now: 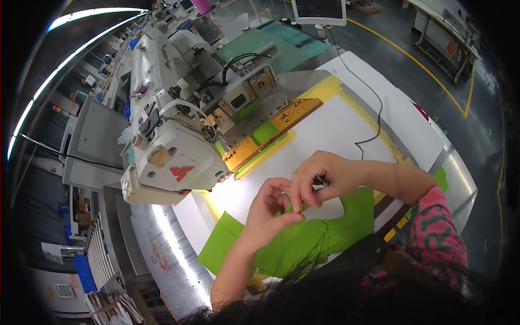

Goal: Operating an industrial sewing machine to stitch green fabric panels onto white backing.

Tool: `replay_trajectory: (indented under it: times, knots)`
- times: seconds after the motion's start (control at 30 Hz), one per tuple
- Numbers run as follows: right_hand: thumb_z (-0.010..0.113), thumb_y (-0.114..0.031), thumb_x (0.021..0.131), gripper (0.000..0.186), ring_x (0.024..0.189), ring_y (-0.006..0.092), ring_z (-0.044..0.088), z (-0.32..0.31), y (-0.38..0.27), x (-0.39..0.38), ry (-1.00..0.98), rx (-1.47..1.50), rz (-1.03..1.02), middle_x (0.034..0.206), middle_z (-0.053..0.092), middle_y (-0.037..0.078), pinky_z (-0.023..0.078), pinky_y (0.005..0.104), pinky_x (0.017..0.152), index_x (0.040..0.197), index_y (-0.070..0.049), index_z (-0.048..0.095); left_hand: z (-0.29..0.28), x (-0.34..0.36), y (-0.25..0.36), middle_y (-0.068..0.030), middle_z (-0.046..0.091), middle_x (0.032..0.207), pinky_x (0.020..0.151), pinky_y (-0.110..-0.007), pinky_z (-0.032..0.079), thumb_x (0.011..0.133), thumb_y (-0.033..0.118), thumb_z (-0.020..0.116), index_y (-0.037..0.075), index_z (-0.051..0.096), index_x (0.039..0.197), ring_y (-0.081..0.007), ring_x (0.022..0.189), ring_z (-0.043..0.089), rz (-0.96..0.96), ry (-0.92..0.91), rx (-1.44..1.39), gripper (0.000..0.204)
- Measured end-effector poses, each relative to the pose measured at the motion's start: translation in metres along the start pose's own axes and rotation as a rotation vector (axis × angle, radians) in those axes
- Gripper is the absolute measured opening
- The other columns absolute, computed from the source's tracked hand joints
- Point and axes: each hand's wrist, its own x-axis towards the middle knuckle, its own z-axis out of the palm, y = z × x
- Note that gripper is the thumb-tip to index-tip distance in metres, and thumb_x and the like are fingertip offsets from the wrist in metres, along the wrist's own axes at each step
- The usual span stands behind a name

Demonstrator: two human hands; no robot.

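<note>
My left hand [269, 210] pinches the upper edge of a green fabric piece [295, 235] between thumb and fingers. Close against it, the thumb and forefinger of my right hand [319, 176] are closed at the same edge. Within my right palm sits a small dark metal tool [322, 183], mostly hidden by the fingers; its kind cannot be made out. A pale rounded panel [327, 209] shows beside the fabric under my right hand. More green fabric [219, 241] lies flat to the left, and another green piece [357, 216] to the right.
A large white sewing machine [173, 157] stands to the left. Its clamp holds a yellow template strip [271, 134] with green fabric in it. White sheeting edged with yellow tape [336, 89] covers the table. A black cable [374, 97] crosses it from a monitor [319, 11].
</note>
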Motion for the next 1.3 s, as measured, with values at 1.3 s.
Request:
replay_trajectory:
  times: [1.3]
  knots:
    - [0.057, -0.02, 0.091, 0.019, 0.058, 0.0176, 0.051, 0.029, 0.007, -0.017, 0.315, 0.26, 0.477, 0.065, 0.049, 0.005, 0.043, 0.03, 0.055, 0.082, -0.004, 0.058, 0.017, -0.014, -0.004, 0.0019, 0.062, 0.072, 0.055, -0.016, 0.039, 0.086, 0.005, 0.066, 0.001, 0.062, 0.086, -0.0014, 0.061, 0.051, -0.183, 0.481, 0.219, 0.006]
